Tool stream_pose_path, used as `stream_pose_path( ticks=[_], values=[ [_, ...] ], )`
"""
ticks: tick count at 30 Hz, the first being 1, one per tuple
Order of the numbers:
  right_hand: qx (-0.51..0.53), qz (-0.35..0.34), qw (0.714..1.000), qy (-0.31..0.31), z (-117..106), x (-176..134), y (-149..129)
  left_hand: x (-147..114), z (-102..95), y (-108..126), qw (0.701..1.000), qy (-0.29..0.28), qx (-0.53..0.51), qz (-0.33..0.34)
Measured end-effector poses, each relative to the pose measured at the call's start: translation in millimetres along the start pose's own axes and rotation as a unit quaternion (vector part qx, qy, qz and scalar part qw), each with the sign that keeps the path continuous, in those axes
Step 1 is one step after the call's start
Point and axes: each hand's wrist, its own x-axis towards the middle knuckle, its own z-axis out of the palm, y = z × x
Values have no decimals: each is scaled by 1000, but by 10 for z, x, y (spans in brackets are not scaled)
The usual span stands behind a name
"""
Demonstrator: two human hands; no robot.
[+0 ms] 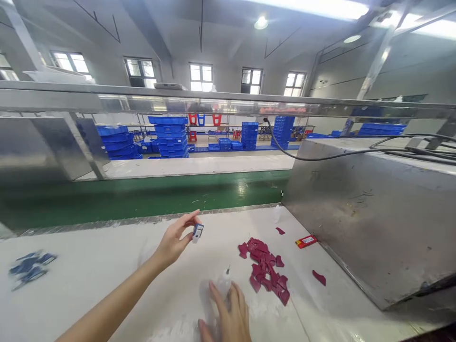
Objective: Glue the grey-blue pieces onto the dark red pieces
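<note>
My left hand [175,241] is closed in a pinch, holding a small blue and white piece [198,232] above the white worktop. Below and to the right, my right hand [231,311] is around a translucent squeeze bottle [224,284] with a thin needle tip pointing up. Its fingers and thumb are somewhat spread and blurred, and they cover most of the bottle's body. Just right of the bottle lies a heap of dark red flat curved pieces [265,263]. A blurred group of blue pieces [32,267] rests on the worktop at the far left.
A red and yellow packet [306,242] lies by the large metal box [370,223] on the right. Two loose red pieces lie near it. A black cable [327,156] runs over the box. Beyond a green strip [199,192], blue crates [171,137] stand stacked.
</note>
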Motion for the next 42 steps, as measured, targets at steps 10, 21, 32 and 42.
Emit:
stream_pose_path(
  ticks=[10, 21, 32, 42],
  values=[
    [107, -9, 993, -52, -381, 43, -43, -1612, 1, 710, 951, 236, -106, -169],
    [211, -41, 967, 134, -579, -273, -26, -1810, 377, 592, 977, 80, 12, -199],
    [256, 104, 953, 121, -660, -180, -66, -1848, 754, 273, 910, 90, -91, -396],
    [234, 194, 949, 82, -570, -175, -133, -1887, 800, 287, 901, 125, -93, -405]
  ],
)
